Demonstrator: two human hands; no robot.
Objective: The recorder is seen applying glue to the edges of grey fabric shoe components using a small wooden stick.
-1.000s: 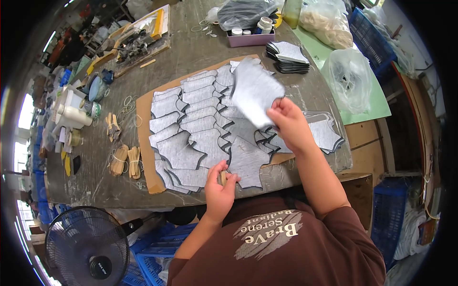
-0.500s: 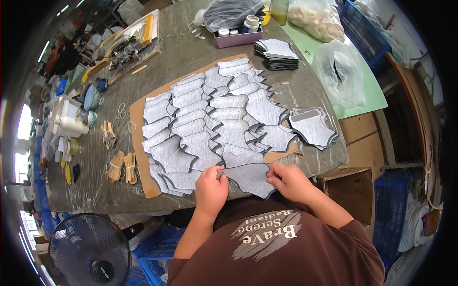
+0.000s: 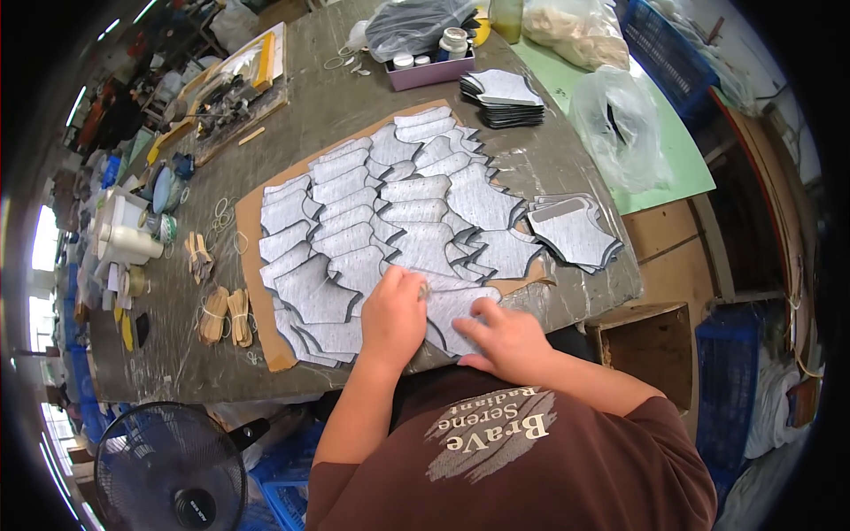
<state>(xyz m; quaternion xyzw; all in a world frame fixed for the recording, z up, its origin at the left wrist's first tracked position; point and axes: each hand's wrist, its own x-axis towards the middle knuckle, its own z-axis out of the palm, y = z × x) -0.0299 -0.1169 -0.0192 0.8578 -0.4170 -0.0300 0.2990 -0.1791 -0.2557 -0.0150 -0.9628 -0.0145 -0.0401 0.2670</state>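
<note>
Near the table's front edge lies a grey cut piece [image 3: 449, 311] of sheet material with dark curved edges, over other pieces like it. My left hand [image 3: 396, 311] is closed at the left side of this piece. A small grey-brown thing shows at its fingertips, too small to make out. My right hand [image 3: 511, 343] rests on the right part of the piece, fingers apart and gripping nothing. Beyond my hands, overlapping rows of similar grey pieces [image 3: 350, 208] cover a brown cardboard sheet [image 3: 251, 232].
Stacks of grey pieces stand at the right [image 3: 575, 232] and far right [image 3: 503, 93]. A purple box [image 3: 431, 74] with small jars sits at the back. Bundles of wooden sticks [image 3: 212, 317] lie left. A black fan [image 3: 171, 469] stands below left.
The grey piece held up between both hands now lies flat on the others. My left hand has moved forward; my right hand has let go and shifted left onto the piece.
</note>
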